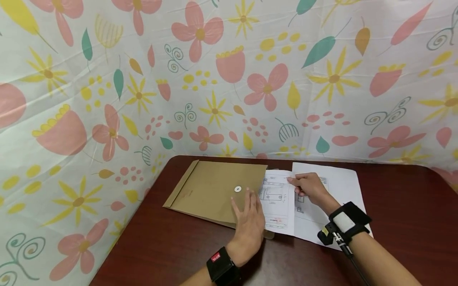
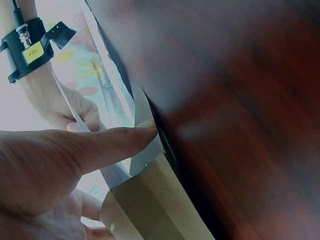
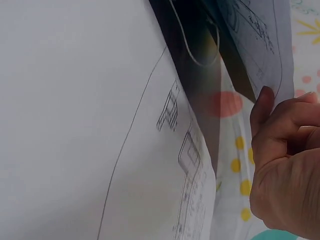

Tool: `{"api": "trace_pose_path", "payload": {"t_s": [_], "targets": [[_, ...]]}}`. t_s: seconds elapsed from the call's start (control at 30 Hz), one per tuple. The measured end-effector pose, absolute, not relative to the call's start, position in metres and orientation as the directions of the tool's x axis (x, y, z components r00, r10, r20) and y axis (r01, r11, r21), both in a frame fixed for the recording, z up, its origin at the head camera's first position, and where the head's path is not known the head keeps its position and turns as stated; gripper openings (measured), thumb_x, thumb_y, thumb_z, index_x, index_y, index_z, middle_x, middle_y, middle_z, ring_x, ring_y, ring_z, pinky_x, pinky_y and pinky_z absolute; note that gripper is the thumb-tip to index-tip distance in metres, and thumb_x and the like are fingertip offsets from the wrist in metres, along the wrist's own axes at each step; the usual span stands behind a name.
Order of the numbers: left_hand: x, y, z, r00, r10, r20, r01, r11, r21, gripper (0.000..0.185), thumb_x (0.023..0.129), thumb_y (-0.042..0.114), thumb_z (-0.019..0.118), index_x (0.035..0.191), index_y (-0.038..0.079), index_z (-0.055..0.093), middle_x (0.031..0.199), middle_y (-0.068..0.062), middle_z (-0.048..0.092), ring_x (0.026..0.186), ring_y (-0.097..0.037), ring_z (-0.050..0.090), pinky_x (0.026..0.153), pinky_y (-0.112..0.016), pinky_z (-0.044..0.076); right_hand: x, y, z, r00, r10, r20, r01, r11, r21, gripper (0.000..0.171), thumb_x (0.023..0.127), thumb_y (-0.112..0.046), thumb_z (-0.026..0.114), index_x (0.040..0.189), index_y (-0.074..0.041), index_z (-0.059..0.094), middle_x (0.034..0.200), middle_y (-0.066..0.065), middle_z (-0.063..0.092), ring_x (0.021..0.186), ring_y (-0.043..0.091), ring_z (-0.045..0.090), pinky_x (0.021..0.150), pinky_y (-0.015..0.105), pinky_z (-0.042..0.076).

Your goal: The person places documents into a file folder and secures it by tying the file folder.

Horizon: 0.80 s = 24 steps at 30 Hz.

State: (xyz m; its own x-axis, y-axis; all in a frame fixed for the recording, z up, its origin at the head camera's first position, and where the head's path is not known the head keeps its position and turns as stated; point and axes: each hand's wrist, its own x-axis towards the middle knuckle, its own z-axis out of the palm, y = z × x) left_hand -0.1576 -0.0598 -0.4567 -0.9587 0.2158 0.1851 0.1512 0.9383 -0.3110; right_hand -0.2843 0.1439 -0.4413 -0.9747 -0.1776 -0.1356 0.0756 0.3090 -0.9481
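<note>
A brown paper document envelope (image 1: pixel 214 186) with a white round button lies at the middle of the table. My left hand (image 1: pixel 248 226) rests on it near its right-hand mouth, fingers extended. The left wrist view shows its thumb (image 2: pixel 120 142) stretched against the flap beside the mouth. My right hand (image 1: pixel 311 188) pinches the upper right edge of a white sheet (image 1: pixel 277 202) printed with technical drawings. That sheet's left side goes under the envelope's edge. In the right wrist view, thumb and fingers (image 3: pixel 263 107) hold the raised sheet by its edge.
Another printed white sheet (image 1: pixel 343 182) lies on the dark red table (image 1: pixel 150 246), under my right hand and wrist. A string (image 3: pixel 187 45) hangs in a loop near the envelope's mouth. Flower-patterned cloth (image 1: pixel 214 79) hangs behind the table. A cable (image 1: pixel 352 260) trails from my right wristband.
</note>
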Motion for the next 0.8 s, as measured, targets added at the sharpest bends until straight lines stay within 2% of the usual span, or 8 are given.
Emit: {"api": "trace_pose_path", "payload": {"t_s": [0.17,0.43,0.73,0.8], "targets": [[-0.157,-0.058,-0.457,-0.960,0.217,0.179,0.156,0.940,-0.303,0.088,0.081,0.038,0.079,0.152,0.005,0.038,0.160,-0.014,0.032,0.152,-0.029,0.020,0.109,-0.068,0.029,-0.285,0.134,-0.442,-0.977,-0.185,-0.111,0.051,0.303,-0.952,0.032,0.100,-0.021,0.059,0.103,0.010,0.062,0.055,-0.004,0.052,0.047,0.005,0.044,0.050,0.024,0.041],[-0.157,-0.059,-0.457,-0.954,0.225,0.196,0.163,0.943,-0.290,0.090,0.080,0.036,0.080,0.152,0.004,0.036,0.160,-0.015,0.032,0.152,-0.029,0.021,0.109,-0.068,0.030,-0.287,0.121,-0.443,-0.974,-0.190,-0.125,0.069,0.274,-0.959,0.038,0.100,-0.019,0.059,0.121,0.012,0.059,0.055,-0.004,0.055,0.047,0.003,0.049,0.047,0.021,0.042],[-0.158,-0.058,-0.458,-0.949,0.229,0.218,0.157,0.940,-0.304,0.085,0.082,0.039,0.077,0.151,0.005,0.040,0.159,-0.014,0.035,0.151,-0.029,0.024,0.107,-0.068,0.032,-0.289,0.109,-0.439,-0.965,-0.232,-0.123,0.051,0.296,-0.954,0.030,0.101,-0.015,0.056,0.110,0.014,0.059,0.065,0.005,0.062,0.052,0.008,0.064,0.052,0.026,0.056],[-0.158,-0.058,-0.458,-0.949,0.228,0.219,0.153,0.938,-0.312,0.083,0.083,0.041,0.076,0.150,0.006,0.041,0.159,-0.013,0.035,0.151,-0.029,0.024,0.107,-0.068,0.032,-0.289,0.107,-0.439,-0.958,-0.260,-0.122,0.044,0.289,-0.956,0.031,0.101,-0.012,0.054,0.114,0.015,0.057,0.070,0.009,0.064,0.054,0.011,0.067,0.056,0.029,0.058]]}}
